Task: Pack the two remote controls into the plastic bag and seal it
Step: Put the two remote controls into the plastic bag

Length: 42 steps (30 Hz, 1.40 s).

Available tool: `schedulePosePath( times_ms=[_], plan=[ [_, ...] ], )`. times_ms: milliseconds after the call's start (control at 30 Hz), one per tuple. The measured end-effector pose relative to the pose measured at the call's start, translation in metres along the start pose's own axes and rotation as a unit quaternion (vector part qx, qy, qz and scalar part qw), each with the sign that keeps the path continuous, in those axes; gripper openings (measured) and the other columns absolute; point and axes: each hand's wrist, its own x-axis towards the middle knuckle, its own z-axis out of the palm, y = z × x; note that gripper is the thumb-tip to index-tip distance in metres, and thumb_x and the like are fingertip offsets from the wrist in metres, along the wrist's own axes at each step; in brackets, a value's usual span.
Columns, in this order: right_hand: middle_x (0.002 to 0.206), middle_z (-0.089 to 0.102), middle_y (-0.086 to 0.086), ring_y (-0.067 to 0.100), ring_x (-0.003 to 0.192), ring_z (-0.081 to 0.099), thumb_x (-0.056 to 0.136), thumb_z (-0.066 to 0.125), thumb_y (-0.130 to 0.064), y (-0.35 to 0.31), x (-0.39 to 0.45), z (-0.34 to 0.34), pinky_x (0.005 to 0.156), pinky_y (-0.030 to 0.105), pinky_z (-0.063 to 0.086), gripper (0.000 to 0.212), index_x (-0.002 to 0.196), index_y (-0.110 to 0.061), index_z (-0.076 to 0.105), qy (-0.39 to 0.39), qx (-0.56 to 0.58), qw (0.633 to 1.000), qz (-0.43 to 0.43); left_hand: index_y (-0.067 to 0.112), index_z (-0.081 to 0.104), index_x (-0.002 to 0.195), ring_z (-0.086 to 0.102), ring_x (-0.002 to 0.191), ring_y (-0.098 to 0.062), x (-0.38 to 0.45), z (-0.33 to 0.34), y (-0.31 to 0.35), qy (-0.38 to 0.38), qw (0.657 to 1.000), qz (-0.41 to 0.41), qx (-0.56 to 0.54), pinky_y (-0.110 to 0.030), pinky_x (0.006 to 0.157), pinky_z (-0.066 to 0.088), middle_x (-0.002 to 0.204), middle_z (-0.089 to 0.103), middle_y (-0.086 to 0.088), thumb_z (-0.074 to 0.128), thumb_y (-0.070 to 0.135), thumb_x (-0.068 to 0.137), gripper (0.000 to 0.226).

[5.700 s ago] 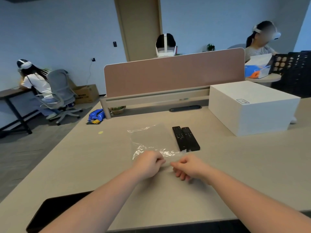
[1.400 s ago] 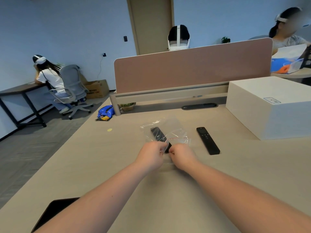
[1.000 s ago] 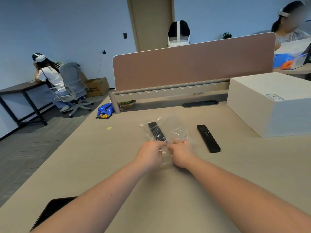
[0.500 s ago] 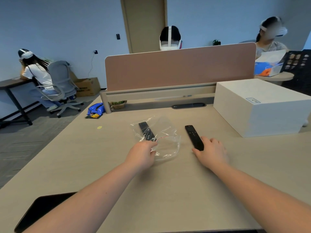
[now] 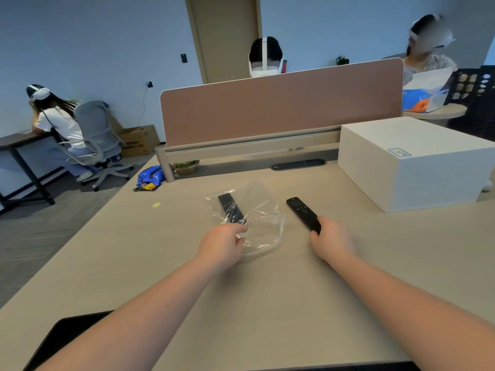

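Note:
A clear plastic bag (image 5: 263,226) with a red zip line lies on the beige desk (image 5: 267,303), its mouth gaping toward me. One black remote (image 5: 230,208) is inside it, along the left side. My left hand (image 5: 223,243) pinches the bag's left mouth edge. My right hand (image 5: 332,241) grips the near end of the second black remote (image 5: 301,211), which sits just right of the bag, outside it, far end pointing away from me.
A large white box (image 5: 412,162) stands at the right. A pink divider panel (image 5: 281,105) closes the desk's far side. A dark flat device (image 5: 67,336) lies at the near left edge. People sit beyond the divider and at a desk on the left.
My right hand let go of the bag mouth, reached right and closed on the second remote. My left hand stayed on the bag, whose mouth now gapes wider.

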Motion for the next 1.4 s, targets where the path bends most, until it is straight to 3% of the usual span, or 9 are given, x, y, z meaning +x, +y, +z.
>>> schedulePosePath(
  times_ms=[200, 367, 467, 700, 800, 867, 1033, 1133, 1400],
  plan=[
    [0.091, 0.068, 0.008, 0.025, 0.078, 0.057, 0.091, 0.05, -0.023, -0.01, -0.012, -0.031, 0.059, 0.025, 0.043, 0.033, 0.122, -0.019, 0.06, 0.007, 0.131, 0.991, -0.017, 0.025, 0.053, 0.128, 0.056, 0.113, -0.027, 0.005, 0.001, 0.004, -0.009, 1.0, -0.008, 0.009, -0.034, 0.09, 0.047, 0.122, 0.063, -0.004, 0.051, 0.019, 0.092, 0.036],
    [0.11, 0.07, 0.004, 0.021, 0.102, 0.06, 0.09, 0.054, -0.023, -0.031, -0.046, -0.07, 0.081, 0.025, 0.046, 0.034, 0.123, -0.021, 0.062, 0.004, 0.196, 0.978, -0.073, 0.02, 0.051, 0.128, 0.055, 0.113, -0.028, 0.001, 0.0, 0.014, 0.016, 1.0, -0.001, -0.011, -0.036, 0.089, 0.048, 0.126, 0.061, -0.004, 0.05, 0.01, 0.09, 0.039],
    [0.107, 0.072, 0.003, 0.02, 0.102, 0.063, 0.089, 0.057, -0.023, -0.034, -0.069, -0.082, 0.087, 0.028, 0.048, 0.031, 0.119, -0.02, 0.065, -0.025, 0.159, 0.982, -0.101, 0.022, 0.047, 0.132, 0.054, 0.117, -0.028, -0.001, -0.002, 0.017, 0.039, 0.998, 0.011, -0.038, -0.036, 0.094, 0.046, 0.131, 0.058, -0.003, 0.048, 0.005, 0.087, 0.048],
    [0.098, 0.072, 0.006, 0.025, 0.091, 0.065, 0.09, 0.054, -0.026, -0.027, -0.085, -0.07, 0.075, 0.031, 0.052, 0.025, 0.109, -0.02, 0.068, -0.06, 0.058, 0.989, -0.122, 0.019, 0.049, 0.129, 0.053, 0.114, -0.029, -0.005, -0.006, 0.02, 0.053, 0.996, 0.036, -0.054, -0.04, 0.089, 0.05, 0.127, 0.059, -0.005, 0.047, 0.001, 0.086, 0.047],
    [0.081, 0.067, 0.008, 0.027, 0.07, 0.057, 0.09, 0.051, -0.026, -0.033, -0.075, -0.049, 0.053, 0.028, 0.04, 0.023, 0.1, -0.015, 0.069, -0.06, 0.027, 0.99, -0.126, 0.016, 0.052, 0.125, 0.052, 0.114, -0.029, -0.008, -0.004, 0.019, 0.05, 0.996, 0.054, -0.055, -0.045, 0.09, 0.05, 0.126, 0.059, -0.006, 0.043, 0.001, 0.084, 0.045],
    [0.079, 0.065, 0.009, 0.025, 0.069, 0.05, 0.091, 0.05, -0.027, -0.041, -0.067, -0.031, 0.049, 0.029, 0.034, 0.024, 0.095, -0.012, 0.067, -0.059, 0.014, 0.99, -0.125, 0.015, 0.053, 0.119, 0.054, 0.112, -0.03, -0.008, -0.003, 0.017, 0.051, 0.995, 0.064, -0.055, -0.047, 0.088, 0.05, 0.123, 0.06, -0.008, 0.042, 0.005, 0.081, 0.041],
    [0.098, 0.065, 0.016, 0.032, 0.098, 0.056, 0.091, 0.053, -0.025, -0.069, -0.046, 0.006, 0.069, 0.034, 0.045, 0.019, 0.102, -0.01, 0.055, -0.063, 0.033, 0.986, -0.149, 0.016, 0.054, 0.126, 0.053, 0.118, -0.027, -0.001, -0.007, 0.008, 0.065, 0.993, 0.078, -0.067, -0.037, 0.093, 0.048, 0.128, 0.06, -0.005, 0.047, -0.006, 0.084, 0.047],
    [0.106, 0.064, 0.018, 0.035, 0.1, 0.058, 0.09, 0.055, -0.02, -0.08, -0.029, 0.019, 0.072, 0.035, 0.046, 0.024, 0.11, -0.009, 0.05, -0.072, 0.018, 0.986, -0.15, 0.014, 0.056, 0.122, 0.055, 0.114, -0.028, 0.004, -0.009, 0.002, 0.065, 0.993, 0.085, -0.056, -0.038, 0.09, 0.05, 0.124, 0.062, -0.006, 0.048, -0.005, 0.082, 0.044],
    [0.105, 0.067, 0.021, 0.034, 0.097, 0.063, 0.088, 0.054, -0.015, -0.086, 0.004, 0.046, 0.077, 0.035, 0.051, 0.019, 0.097, -0.003, 0.065, -0.105, -0.028, 0.983, -0.147, 0.021, 0.052, 0.129, 0.053, 0.12, -0.025, 0.009, -0.002, -0.011, 0.06, 0.992, 0.096, -0.053, -0.035, 0.096, 0.047, 0.132, 0.059, 0.001, 0.052, -0.004, 0.082, 0.054]
  ],
)
